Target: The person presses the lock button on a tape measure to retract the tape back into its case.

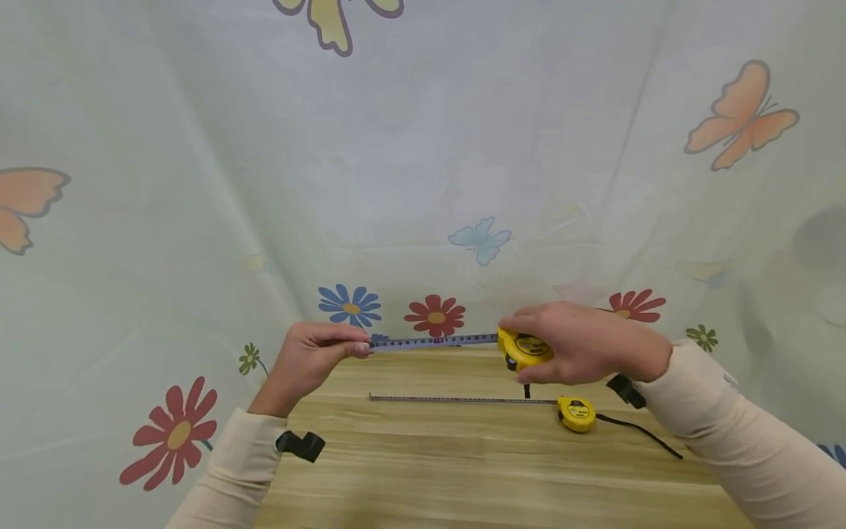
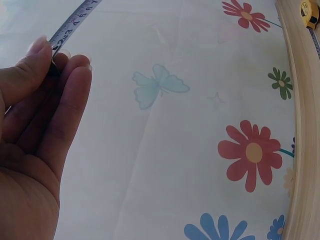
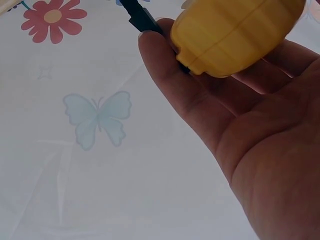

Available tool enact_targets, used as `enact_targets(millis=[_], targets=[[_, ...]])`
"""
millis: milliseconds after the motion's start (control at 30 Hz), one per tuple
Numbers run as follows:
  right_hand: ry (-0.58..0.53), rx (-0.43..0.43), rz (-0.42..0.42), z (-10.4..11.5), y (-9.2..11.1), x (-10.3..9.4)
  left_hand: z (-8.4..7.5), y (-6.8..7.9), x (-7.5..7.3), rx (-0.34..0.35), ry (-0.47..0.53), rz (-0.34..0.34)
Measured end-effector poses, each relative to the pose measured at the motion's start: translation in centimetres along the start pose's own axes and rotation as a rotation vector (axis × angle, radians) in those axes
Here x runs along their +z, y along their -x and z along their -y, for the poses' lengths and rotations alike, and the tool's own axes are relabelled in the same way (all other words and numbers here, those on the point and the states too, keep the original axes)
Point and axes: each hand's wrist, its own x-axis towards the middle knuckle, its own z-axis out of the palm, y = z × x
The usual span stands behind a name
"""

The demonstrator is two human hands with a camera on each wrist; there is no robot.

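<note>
A yellow tape measure (image 1: 518,351) is gripped in my right hand (image 1: 575,344), and its rounded case fills the top of the right wrist view. From the case a white blade (image 1: 432,342) with dark numbers runs left above the table. My left hand (image 1: 311,364) pinches the free end of that blade between thumb and fingers, as the left wrist view also shows. The blade slopes slightly up toward the right. Below it, a second yellow tape measure (image 1: 577,414) lies on the table with its blade (image 1: 463,400) drawn out to the left and a black strap (image 1: 641,432) trailing right.
The wood-grain table (image 1: 423,470) spreads below both hands. A pale sheet (image 1: 410,162) printed with flowers and butterflies hangs behind and at both sides. Black mounts sit at the left wrist (image 1: 300,445) and the right wrist (image 1: 626,390).
</note>
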Motion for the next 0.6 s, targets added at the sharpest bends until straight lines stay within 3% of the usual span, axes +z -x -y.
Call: enact_targets(millis=[600], targets=[[0.007,-0.023,-0.003,0.23,-0.06,0.05,-0.35,-0.22,0.25,-0.03,-0.014,0.002]])
